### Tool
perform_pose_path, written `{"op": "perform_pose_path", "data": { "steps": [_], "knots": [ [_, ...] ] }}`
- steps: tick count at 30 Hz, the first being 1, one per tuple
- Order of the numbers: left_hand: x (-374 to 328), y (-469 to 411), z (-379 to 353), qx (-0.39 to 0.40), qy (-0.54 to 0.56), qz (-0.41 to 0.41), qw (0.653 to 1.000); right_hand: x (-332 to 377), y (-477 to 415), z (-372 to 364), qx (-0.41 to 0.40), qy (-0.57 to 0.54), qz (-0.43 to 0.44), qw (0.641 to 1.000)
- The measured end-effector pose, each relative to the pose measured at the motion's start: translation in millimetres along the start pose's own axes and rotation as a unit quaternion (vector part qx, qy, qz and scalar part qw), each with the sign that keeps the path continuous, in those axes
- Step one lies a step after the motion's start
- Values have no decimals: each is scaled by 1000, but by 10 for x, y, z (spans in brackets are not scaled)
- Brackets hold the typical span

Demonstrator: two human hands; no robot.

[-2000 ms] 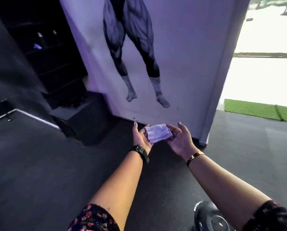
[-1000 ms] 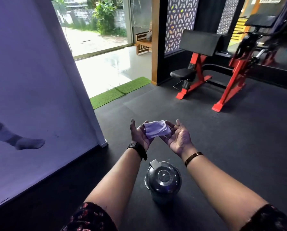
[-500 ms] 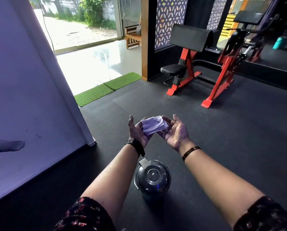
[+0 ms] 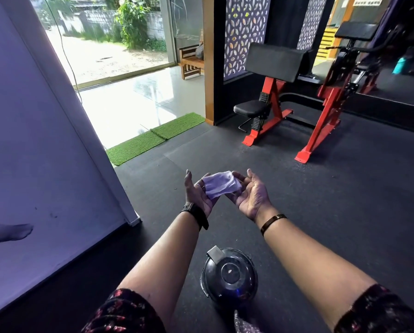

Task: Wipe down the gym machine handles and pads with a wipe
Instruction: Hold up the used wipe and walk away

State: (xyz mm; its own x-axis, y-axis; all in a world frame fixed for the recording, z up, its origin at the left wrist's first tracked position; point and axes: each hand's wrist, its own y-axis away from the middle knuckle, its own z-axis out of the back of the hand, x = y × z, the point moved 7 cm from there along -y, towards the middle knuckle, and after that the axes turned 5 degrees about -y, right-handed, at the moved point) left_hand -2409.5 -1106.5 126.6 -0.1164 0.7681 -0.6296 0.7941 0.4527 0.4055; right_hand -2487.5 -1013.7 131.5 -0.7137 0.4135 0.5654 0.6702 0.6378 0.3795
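Observation:
A crumpled white wipe (image 4: 219,185) hangs between my two hands at the middle of the view, above the black rubber floor. My left hand (image 4: 196,197) holds its left end with curled fingers, thumb pointing up. My right hand (image 4: 252,197) is palm up, its fingers curled round the wipe's right end. A red-framed gym machine (image 4: 272,97) stands ahead to the right, with a black slanted arm pad (image 4: 276,62) and a small black seat (image 4: 248,109). It is well beyond my hands.
A black dome-lidded container (image 4: 228,276) sits on the floor below my forearms. A white partition wall (image 4: 45,140) fills the left. A green mat (image 4: 153,139) lies at a bright doorway. Another red and black machine (image 4: 330,99) stands at the right, by a mirror.
The view has swung right, from the wall mural to the doorway and the red machines. Both hands have kept hold of the wipe in the same pose.

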Motion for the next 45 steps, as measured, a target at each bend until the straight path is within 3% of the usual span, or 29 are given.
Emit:
{"op": "perform_pose_path", "data": {
  "steps": [14, 45],
  "knots": [
    [-260, -236, 36, -1, 12, -8, 1000, -15, -262, -237, 5, -11, -10, 1000],
    [-136, -157, -89, -4, 3, -27, 1000, 117, -36, -161, 8, 3, 3, 1000]
  ]
}}
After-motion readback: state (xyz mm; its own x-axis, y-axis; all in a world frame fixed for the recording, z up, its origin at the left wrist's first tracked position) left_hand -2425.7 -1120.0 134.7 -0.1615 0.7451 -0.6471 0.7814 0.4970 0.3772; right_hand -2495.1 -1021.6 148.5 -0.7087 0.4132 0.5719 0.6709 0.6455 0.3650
